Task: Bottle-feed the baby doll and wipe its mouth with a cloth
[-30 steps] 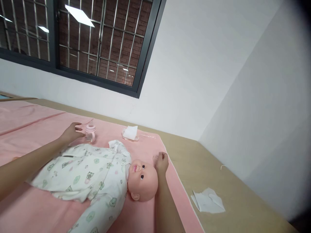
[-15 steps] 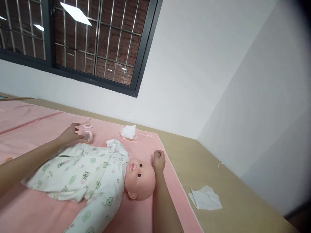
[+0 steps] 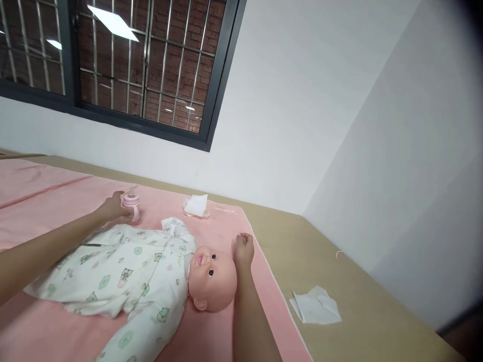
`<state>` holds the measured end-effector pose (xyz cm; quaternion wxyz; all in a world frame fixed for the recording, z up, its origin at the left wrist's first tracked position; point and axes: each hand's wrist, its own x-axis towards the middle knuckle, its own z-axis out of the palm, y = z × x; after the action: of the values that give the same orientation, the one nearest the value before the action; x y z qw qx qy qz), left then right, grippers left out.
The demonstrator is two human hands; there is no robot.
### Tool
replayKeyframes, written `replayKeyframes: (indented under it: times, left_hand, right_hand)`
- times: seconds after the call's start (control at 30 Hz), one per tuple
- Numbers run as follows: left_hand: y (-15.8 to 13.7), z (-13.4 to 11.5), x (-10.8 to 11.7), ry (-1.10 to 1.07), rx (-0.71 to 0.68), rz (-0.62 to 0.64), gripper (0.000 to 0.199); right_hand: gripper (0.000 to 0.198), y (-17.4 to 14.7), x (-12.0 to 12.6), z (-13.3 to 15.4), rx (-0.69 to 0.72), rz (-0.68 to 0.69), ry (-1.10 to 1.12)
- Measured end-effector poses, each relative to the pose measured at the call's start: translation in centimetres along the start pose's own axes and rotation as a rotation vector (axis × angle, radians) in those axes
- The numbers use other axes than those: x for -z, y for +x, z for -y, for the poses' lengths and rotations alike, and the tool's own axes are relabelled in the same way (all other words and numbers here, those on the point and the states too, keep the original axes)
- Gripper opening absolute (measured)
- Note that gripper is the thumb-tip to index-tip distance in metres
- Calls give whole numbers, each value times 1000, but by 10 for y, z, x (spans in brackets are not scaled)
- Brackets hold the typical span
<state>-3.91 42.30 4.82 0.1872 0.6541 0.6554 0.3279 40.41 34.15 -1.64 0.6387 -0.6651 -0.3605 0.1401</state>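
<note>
A baby doll (image 3: 213, 279) in a white shirt (image 3: 113, 271) with green animal prints lies face up on a pink towel (image 3: 41, 196), its head toward the right. My left hand (image 3: 114, 206) reaches across the doll's lower body and closes on the left side of a clear baby bottle (image 3: 131, 206) with a pink collar and handle. The bottle stands upright on the towel; its far side hides some of my fingertips. Just past the crown of the doll's head, my right hand (image 3: 244, 246) rests curled on the towel, with nothing visible in it.
Beyond the doll, a small clear dish (image 3: 204, 214) with a white tissue (image 3: 196, 205) on it sits on the towel. Another folded white tissue (image 3: 316, 305) lies on the wooden surface (image 3: 279, 241) at right. A wall and a barred window (image 3: 143, 65) rise behind.
My left hand has moved onto the baby bottle, its fingers closing from beside it. My right hand stays curled by the doll's head. The view has shifted slightly.
</note>
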Motion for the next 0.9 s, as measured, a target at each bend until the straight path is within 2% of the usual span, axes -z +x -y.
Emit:
replayKeyframes:
  times: [0.07, 0.13, 0.2, 0.27, 0.33, 0.43, 0.5, 0.57, 0.63, 0.7, 0.8, 0.9]
  left_hand:
    - [-6, -12, 2, 70, 118, -122, 103]
    - [-11, -28, 5, 128, 118, -236, 96]
    - [-14, -47, 7, 200, -22, -362, 82]
    - [-13, -68, 4, 256, -202, -412, 64]
    - [-6, -92, -8, 272, -336, -333, 49]
    - [11, -128, -43, 314, -507, -60, 39]
    - [22, -150, -72, 397, -599, 179, 45]
    - [30, -169, -100, 463, -625, 327, 60]
    - [33, -184, -123, 514, -606, 394, 70]
    - [33, -195, -140, 563, -570, 422, 69]
    - [32, -205, -154, 624, -525, 428, 55]
    - [32, -209, -160, 668, -479, 433, 38]
  right_hand:
    - [22, 1, -1, -3, 5, -11, 9]
    - [22, 2, -2, -5, 8, -21, 7]
    - [23, 3, -2, -6, 12, -32, 14]
    - [25, 4, -1, -6, 12, -34, 35]
    - [28, 5, 0, -6, -1, -40, 54]
    - [31, 6, 2, -5, -20, -74, 69]
    - [31, 5, 2, -3, -25, -93, 77]
    - [29, 4, 2, 1, -43, -113, 78]
    - [27, 2, 2, 4, -57, -137, 80]
    - [27, 2, 2, 6, -68, -151, 83]
    - [30, 2, 2, 6, -92, -164, 94]
    - [35, 4, 0, 4, -97, -172, 109]
